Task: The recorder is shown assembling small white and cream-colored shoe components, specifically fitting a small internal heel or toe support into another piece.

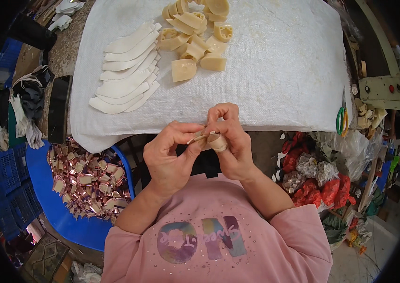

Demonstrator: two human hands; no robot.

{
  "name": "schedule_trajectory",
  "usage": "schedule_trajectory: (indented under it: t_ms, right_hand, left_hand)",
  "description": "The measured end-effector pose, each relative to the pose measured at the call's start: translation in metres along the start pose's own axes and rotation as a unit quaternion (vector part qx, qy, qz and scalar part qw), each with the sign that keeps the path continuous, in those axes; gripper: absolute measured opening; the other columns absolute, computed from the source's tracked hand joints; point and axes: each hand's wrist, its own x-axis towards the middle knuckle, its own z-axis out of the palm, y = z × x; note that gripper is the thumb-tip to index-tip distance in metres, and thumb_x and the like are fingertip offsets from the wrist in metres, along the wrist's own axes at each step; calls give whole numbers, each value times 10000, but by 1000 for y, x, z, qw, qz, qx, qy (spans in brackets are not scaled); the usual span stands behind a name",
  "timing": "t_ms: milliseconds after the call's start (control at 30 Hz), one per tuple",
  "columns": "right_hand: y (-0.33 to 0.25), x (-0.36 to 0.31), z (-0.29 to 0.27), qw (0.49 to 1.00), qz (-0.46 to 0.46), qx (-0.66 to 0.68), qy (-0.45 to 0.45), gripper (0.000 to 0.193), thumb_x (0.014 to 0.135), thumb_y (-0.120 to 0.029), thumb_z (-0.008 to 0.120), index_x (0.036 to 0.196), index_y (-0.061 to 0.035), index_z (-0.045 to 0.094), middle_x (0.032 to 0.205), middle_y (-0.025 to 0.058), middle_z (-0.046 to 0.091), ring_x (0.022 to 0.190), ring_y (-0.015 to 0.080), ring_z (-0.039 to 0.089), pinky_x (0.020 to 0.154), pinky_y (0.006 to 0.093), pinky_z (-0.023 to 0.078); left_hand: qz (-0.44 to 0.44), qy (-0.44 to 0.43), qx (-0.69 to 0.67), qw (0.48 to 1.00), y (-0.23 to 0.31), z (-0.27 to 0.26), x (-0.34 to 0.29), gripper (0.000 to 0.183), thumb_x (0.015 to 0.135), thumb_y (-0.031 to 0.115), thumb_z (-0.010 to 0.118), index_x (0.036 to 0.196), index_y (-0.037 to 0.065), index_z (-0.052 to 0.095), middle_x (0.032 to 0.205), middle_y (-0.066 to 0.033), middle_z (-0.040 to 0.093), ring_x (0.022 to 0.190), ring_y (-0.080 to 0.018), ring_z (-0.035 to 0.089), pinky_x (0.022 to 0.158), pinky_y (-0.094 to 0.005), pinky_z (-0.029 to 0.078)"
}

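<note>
Broadly, a white sheet (275, 85) spreads ahead of the grip. Left of the grip, nearer the body, a blue container (42, 188) holds shiny pink pieces (91, 177). White strips (124, 89) overlap ahead and left; beige heels (184, 70) are piled ahead, slightly left. The left hand (169, 151) and right hand (234, 141) meet, thumbs and fingers pinching. Well right of the grip, scissors (342, 110) lie by the sheet's edge. Between both hands, grasped in their fingertips, is a beige piece (218, 142).
</note>
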Motion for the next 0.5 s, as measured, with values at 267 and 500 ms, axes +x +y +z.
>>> schedule_trajectory:
  t_ms: [267,500]
  right_hand:
    - [4,10,-24,967,75,245,-19,338,886,-243,620,1125,-11,560,1105,88,520,996,166,499,859,307,417]
    - [-14,21,-32,945,214,227,-96,452,759,-72,713,1166,-4,529,1039,95,629,971,159,592,830,306,494]
  left_hand:
    - [82,-26,95,992,9,-7,17,160,731,15,733,795,30,587,1049,-160,617,957,-240,588,757,-310,480]
    - [223,-98,207,948,1,-22,12,219,778,225,719,918,85,627,1281,-195,459,1176,-296,435,850,-374,406]
